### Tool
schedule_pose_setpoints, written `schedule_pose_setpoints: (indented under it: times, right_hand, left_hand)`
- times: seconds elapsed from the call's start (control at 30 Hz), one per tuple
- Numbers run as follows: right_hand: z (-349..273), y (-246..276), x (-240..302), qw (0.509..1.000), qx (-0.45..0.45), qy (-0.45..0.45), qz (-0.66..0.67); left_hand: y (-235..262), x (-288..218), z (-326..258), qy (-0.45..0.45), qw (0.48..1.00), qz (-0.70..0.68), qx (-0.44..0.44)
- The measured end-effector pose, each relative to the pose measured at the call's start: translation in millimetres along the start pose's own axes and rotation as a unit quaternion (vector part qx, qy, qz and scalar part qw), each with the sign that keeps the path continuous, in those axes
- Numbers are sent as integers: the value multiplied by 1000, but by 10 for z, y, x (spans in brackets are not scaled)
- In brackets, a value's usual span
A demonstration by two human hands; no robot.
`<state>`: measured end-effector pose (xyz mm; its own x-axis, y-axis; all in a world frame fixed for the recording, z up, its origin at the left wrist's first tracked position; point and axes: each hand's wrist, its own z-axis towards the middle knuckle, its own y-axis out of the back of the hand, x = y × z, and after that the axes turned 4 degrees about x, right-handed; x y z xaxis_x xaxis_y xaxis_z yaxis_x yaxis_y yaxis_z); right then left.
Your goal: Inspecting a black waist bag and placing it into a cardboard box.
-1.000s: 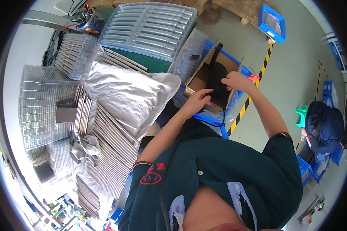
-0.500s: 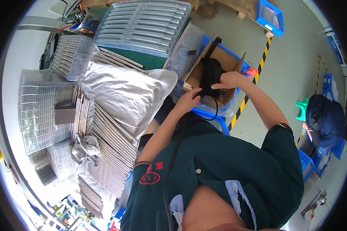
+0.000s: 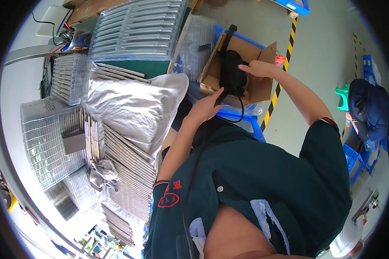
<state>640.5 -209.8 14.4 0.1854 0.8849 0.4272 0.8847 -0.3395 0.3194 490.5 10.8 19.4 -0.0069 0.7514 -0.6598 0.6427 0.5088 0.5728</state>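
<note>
A black bag-like item (image 3: 233, 71) with a strap (image 3: 229, 38) and a thin cable (image 3: 242, 110) lies in an open cardboard box (image 3: 267, 58). My right hand (image 3: 259, 69) grips its right side, thumb on top and the other fingers partly hidden. At the near left corner of the box, my left hand (image 3: 204, 107) pinches a black strap end below the item, its index finger stretched along it. What the item is exactly, I cannot make out.
The box sits in a blue crate (image 3: 251, 125) beside clear plastic trays (image 3: 199, 36). On the left bench lie many metal rods (image 3: 132, 181), a white cloth (image 3: 134, 105) and a large ribbed tray (image 3: 138, 30). A person (image 3: 367, 110) sits at the far right.
The whole view has shifted, with the box now a little higher in the picture. My right hand has turned slightly on the black item; my left index finger is straighter.
</note>
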Motion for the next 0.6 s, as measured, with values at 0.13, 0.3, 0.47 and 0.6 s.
schedule_pose_setpoints:
  times: [0.13, 0.3, 0.47, 0.6]
  right_hand:
    - [-163, -160, 161, 994, 100, 26, -45]
    - [-227, -484, 43, 925, 85, 139, -345]
    - [-286, -563, -33, 926, 27, 170, -337]
    - [-71, -188, -38, 951, 114, 155, -243]
  left_hand:
    - [52, -90, 7, 21, 999, 12, 24]
    - [61, -116, 18, 23, 998, 48, 40]
    - [42, -83, 12, 9, 998, 38, 42]
    - [78, -118, -5, 38, 997, 19, 65]
